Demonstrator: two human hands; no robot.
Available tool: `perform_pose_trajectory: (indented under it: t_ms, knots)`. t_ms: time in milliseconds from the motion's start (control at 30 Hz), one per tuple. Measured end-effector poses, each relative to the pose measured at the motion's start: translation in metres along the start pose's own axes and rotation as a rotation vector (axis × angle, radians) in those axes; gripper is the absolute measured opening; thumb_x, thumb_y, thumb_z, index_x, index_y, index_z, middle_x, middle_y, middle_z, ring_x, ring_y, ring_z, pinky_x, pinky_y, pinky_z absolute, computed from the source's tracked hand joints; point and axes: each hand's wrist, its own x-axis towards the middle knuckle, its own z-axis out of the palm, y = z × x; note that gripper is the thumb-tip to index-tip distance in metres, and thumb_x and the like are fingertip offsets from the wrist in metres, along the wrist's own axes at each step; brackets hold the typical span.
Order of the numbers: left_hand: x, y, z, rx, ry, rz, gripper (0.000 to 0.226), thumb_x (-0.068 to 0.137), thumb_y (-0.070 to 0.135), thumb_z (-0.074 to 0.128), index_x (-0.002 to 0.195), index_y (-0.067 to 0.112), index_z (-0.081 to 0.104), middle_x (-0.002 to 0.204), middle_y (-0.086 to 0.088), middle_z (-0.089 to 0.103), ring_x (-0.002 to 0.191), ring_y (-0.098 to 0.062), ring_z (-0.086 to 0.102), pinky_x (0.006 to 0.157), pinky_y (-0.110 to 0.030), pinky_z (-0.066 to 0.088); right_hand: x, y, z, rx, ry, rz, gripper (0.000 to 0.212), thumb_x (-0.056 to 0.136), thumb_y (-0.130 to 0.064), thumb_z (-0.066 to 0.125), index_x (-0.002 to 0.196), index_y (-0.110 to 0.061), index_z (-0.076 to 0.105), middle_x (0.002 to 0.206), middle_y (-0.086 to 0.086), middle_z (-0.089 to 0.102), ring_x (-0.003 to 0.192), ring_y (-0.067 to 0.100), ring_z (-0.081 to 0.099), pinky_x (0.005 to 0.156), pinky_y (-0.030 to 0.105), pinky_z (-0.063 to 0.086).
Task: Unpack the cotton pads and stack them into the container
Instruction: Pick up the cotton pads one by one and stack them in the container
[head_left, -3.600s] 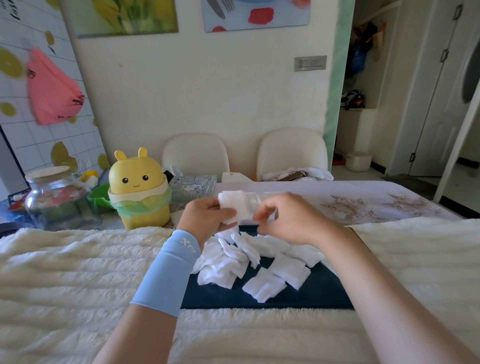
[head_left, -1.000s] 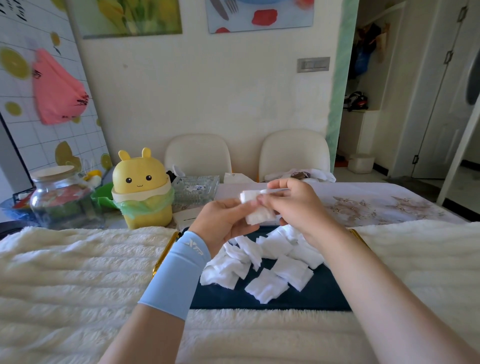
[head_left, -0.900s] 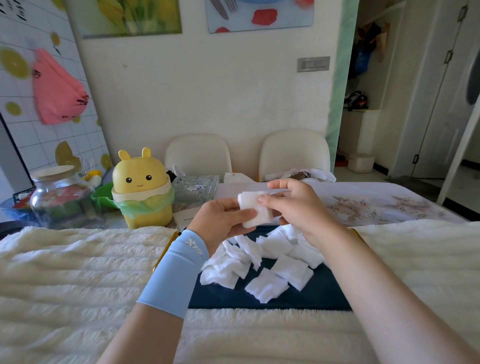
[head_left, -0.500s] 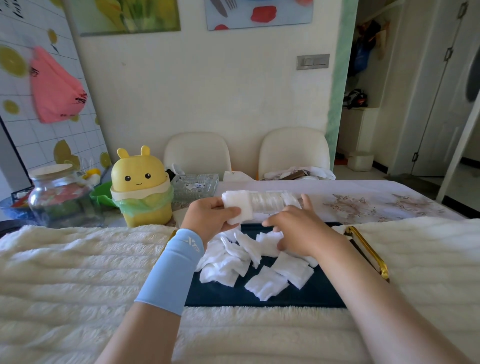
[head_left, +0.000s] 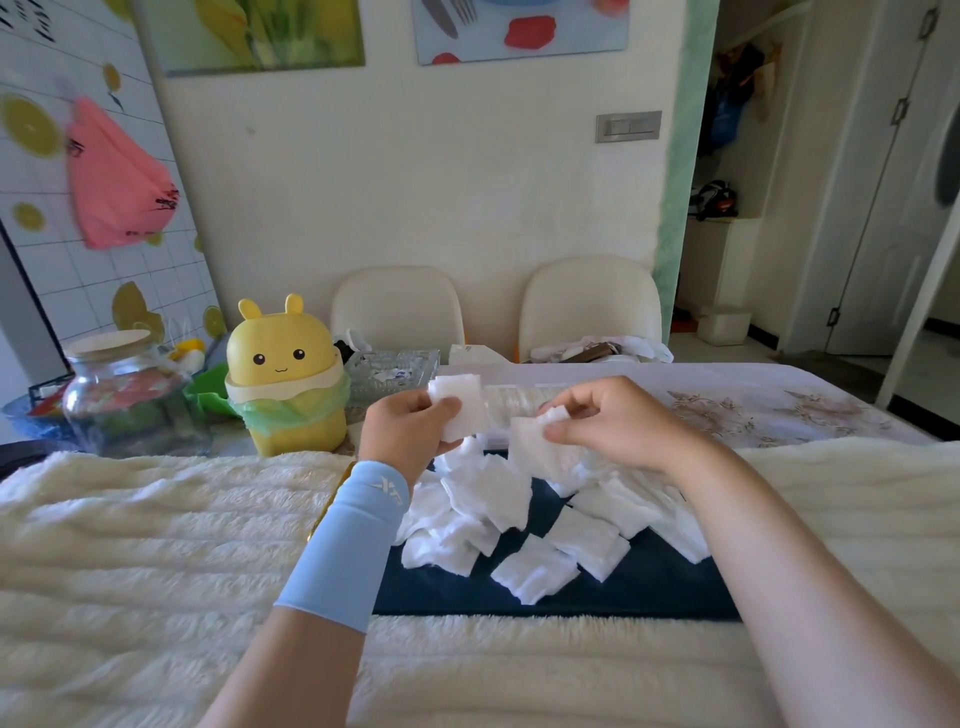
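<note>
My left hand grips a small stack of white cotton pads at the open end of a clear plastic pack, held above the table. My right hand pinches a single cotton pad that hangs from its fingers just right of the stack. Below both hands, several loose white pads lie scattered on a dark blue tray with a gold rim. The tray sits on a cream fluffy cover.
A yellow bunny-shaped bin with a green liner stands at the left, beside a glass jar and a clear glass dish. Two white chairs stand behind the table. A flowered tablecloth covers the right.
My right hand rose from the pile on the tray and now pinches one pad beside the pack. My left hand still holds the pack of pads.
</note>
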Motion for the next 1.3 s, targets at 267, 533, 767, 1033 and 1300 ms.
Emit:
perform_pose_trajectory:
  t_ms: [267,533,767,1033,1300]
  knots:
    - [-0.005,0.001,0.005,0.008,-0.069,-0.004,0.012,0.090,0.011,0.069,0.086,0.000,0.070,0.088,-0.009,0.072,0.081,-0.024,0.073,0.074,-0.031,0.062,-0.001,-0.013,-0.001,0.597,0.004,-0.019,0.013,0.095,-0.006,0.064,0.102,-0.015,0.072,0.086,-0.001,0.068,0.072,0.013,0.062,0.055,0.027,0.050]
    - [-0.017,0.004,0.018,-0.258,-0.353,-0.178,0.020,0.096,0.012,0.061,0.108,-0.002,0.069,0.105,-0.020,0.074,0.093,-0.027,0.074,0.073,-0.030,0.061,0.002,-0.020,0.010,0.503,0.063,-0.079,0.013,0.094,-0.013,0.069,0.105,-0.010,0.074,0.088,0.005,0.069,0.065,0.011,0.055,0.047,0.022,0.040]
    - [-0.020,0.006,0.021,-0.382,-0.442,-0.236,0.024,0.100,0.016,0.055,0.113,0.000,0.067,0.108,-0.019,0.073,0.091,-0.025,0.073,0.069,-0.029,0.061,0.001,-0.022,0.011,0.370,0.139,-0.100,0.011,0.091,-0.010,0.072,0.101,-0.014,0.075,0.080,-0.006,0.074,0.056,-0.002,0.059,0.049,0.015,0.042]
    - [-0.018,0.005,0.017,-0.303,-0.502,-0.178,0.025,0.089,0.006,0.067,0.111,-0.006,0.069,0.114,-0.022,0.071,0.096,-0.023,0.071,0.081,-0.026,0.060,0.002,-0.023,0.010,0.166,0.241,-0.115,0.016,0.086,-0.023,0.078,0.102,-0.025,0.077,0.089,-0.013,0.074,0.073,-0.003,0.065,0.069,0.015,0.050]
    - [-0.013,0.003,0.012,-0.328,-0.406,-0.232,0.027,0.086,0.000,0.070,0.111,-0.008,0.067,0.109,-0.021,0.073,0.095,-0.026,0.072,0.075,-0.026,0.061,-0.006,-0.023,-0.012,0.294,0.198,0.080,0.009,0.085,-0.020,0.080,0.093,-0.022,0.077,0.076,-0.007,0.074,0.052,0.003,0.060,0.048,0.015,0.041]
